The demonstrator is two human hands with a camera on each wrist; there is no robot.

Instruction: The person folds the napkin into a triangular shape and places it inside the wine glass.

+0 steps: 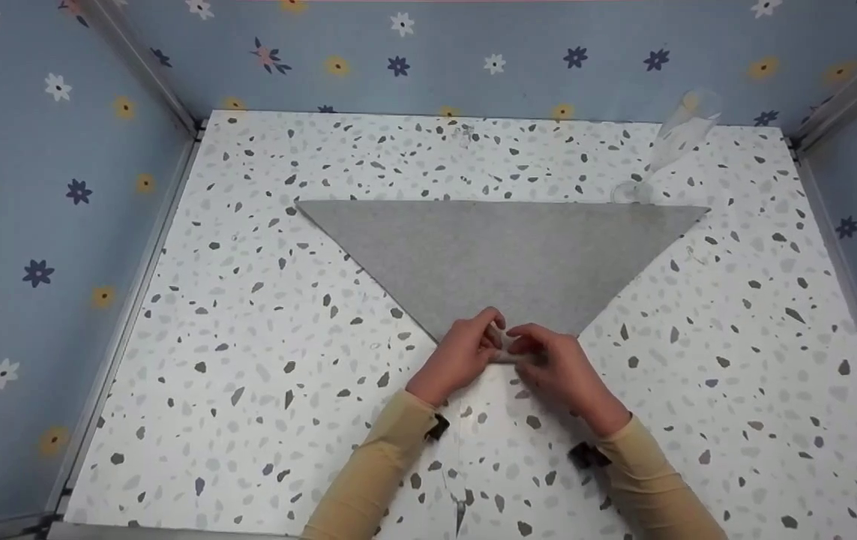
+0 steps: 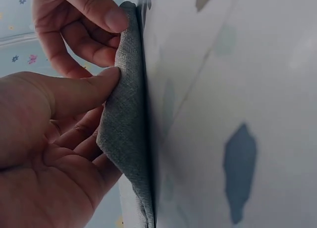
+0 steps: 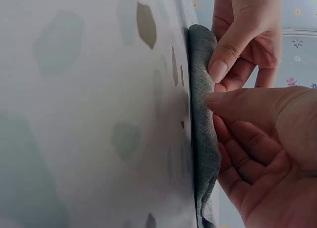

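A grey cloth (image 1: 488, 255) lies flat on the table as a broad shape, wide at the far edge and narrowing towards me. Its short near edge is turned over into a small roll. My left hand (image 1: 464, 351) pinches the left part of this roll between thumb and curled fingers. Close beside it, my right hand (image 1: 563, 369) pinches the right part in the same way. Both wrist views show the thumbs on the near face of the cloth roll (image 2: 124, 104), which rests along the tabletop. Some fingertips are hidden behind the cloth.
A clear stemmed glass (image 1: 679, 139) is at the back right, its base by the cloth's far edge. The white speckled table (image 1: 248, 375) is bounded by blue flowered panels (image 1: 443, 60) at the back and sides. A crack-like line runs through the tabletop near me.
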